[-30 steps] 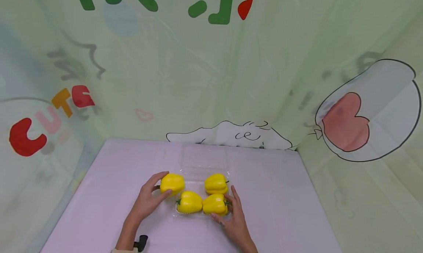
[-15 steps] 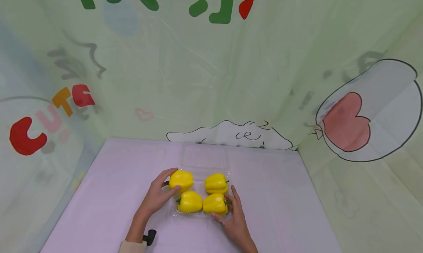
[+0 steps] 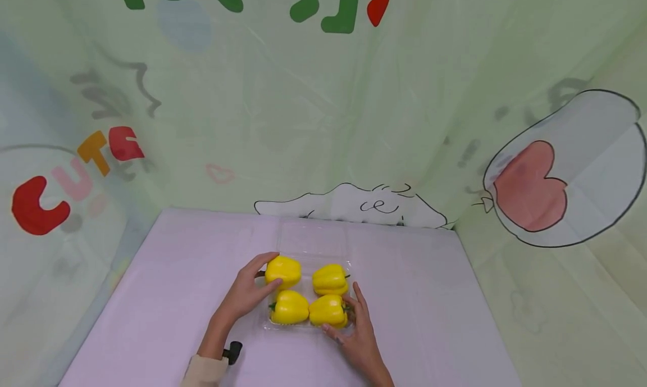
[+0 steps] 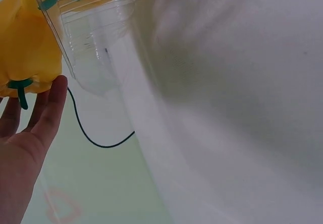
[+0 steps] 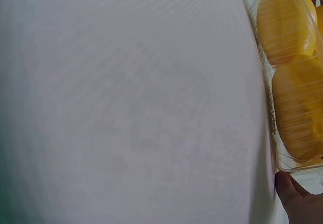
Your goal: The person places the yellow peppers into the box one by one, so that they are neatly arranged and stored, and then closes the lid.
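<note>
A yellow bell pepper (image 3: 284, 272), stem toward the palm, is held between the thumb and fingers of my left hand (image 3: 241, 294). It sits at the back left of a clear plastic clamshell box (image 3: 273, 326). In the left wrist view the green stem of this pepper (image 4: 30, 47) points down beside the box wall (image 4: 91, 52). Three more peppers lie in the box: back right (image 3: 329, 280), front left (image 3: 290, 307) and front right (image 3: 326, 310). My right hand (image 3: 360, 333) grips the box's front right corner, its thumb at the front edge and fingers along the right side.
The box's clear lid (image 3: 312, 238) lies folded open behind it. Pale cloth covers the table (image 3: 429, 308). Printed curtains (image 3: 303, 123) rise behind and on both sides. A black device (image 3: 233, 352) is strapped at the left wrist.
My left hand has carried its pepper rightward and slightly back, from the box's left edge to over its back left part. The right hand and the other peppers stay in place.
</note>
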A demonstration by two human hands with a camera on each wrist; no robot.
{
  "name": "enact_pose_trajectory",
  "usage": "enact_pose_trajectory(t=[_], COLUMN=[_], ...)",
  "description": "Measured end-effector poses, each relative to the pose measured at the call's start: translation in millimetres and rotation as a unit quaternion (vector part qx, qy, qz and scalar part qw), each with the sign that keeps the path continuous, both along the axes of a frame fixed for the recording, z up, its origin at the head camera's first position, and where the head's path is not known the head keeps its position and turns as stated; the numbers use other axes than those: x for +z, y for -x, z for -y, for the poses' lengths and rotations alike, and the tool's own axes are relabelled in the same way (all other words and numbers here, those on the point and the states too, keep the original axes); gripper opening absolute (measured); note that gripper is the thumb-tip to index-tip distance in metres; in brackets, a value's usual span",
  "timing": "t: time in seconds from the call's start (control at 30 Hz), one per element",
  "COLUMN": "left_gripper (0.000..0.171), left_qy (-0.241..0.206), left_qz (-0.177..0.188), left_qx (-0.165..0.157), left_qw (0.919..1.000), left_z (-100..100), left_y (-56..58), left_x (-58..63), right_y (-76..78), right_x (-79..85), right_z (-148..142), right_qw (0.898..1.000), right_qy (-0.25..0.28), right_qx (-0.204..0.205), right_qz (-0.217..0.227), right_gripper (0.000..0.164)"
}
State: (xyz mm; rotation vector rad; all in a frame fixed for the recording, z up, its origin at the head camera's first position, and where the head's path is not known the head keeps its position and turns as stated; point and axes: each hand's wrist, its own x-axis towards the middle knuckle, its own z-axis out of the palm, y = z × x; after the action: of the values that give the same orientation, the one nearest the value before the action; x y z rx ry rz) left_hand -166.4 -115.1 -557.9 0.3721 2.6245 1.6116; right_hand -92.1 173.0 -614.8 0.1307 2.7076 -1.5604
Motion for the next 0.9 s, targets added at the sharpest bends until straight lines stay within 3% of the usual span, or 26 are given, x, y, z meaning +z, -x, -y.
enact_pose_trajectory(t=[0.3,0.57,0.9], left_gripper=[0.063,0.064,0.062], left_qy=[0.001,0.013,0.023], left_qz=[0.002,-0.009,-0.020], left_qx=[-0.024,-0.035,-0.035], left_qw=[0.9997,0.9992,0.9989], left_z=[-4,-6,-13], left_y=[8.9,10.5,10.8], left_x=[-1.4,-0.6,-8.2], right_y=[2.1,2.2,0.0], right_x=[1.6,-0.2,-2.5], right_z=[-1,-1,-1], right_qw=[1.000,1.000,1.000], right_qy=[0.007,0.006,0.003], right_qx=[0.003,0.006,0.004], right_qz=[-0.004,-0.007,-0.009], right_gripper=[0.086,0.085,0.084])
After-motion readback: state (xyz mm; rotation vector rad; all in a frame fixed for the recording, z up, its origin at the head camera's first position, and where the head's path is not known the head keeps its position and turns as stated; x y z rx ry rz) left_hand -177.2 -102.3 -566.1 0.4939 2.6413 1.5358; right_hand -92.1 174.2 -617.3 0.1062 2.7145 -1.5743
